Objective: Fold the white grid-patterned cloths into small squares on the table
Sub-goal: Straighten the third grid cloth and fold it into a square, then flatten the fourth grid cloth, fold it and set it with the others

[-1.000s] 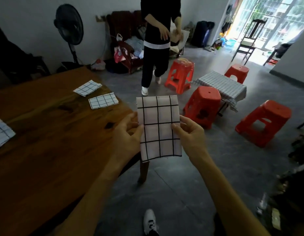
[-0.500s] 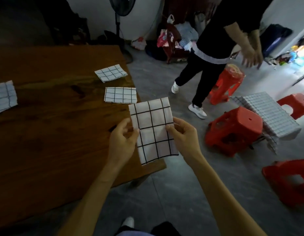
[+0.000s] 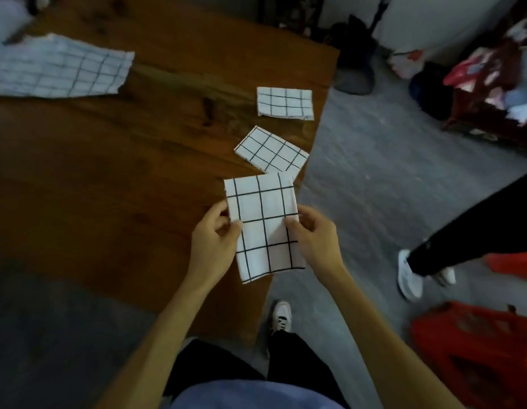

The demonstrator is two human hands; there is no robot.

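I hold a folded white grid-patterned cloth upright over the table's right edge. My left hand pinches its left side and my right hand pinches its right side. Two small folded grid cloths lie on the wooden table beyond it: the nearer one is turned at an angle, the farther one lies straight. A larger, loosely spread grid cloth rests at the table's far left.
Another person's black-trousered leg and white shoe stand on the grey floor to the right. Red plastic stools sit at the lower right. A cluttered chair and a fan base are at the back.
The view has tilted down and swung left, so the table now fills more of the frame. Both hands keep the same hold on the cloth. The other person has walked to the right.
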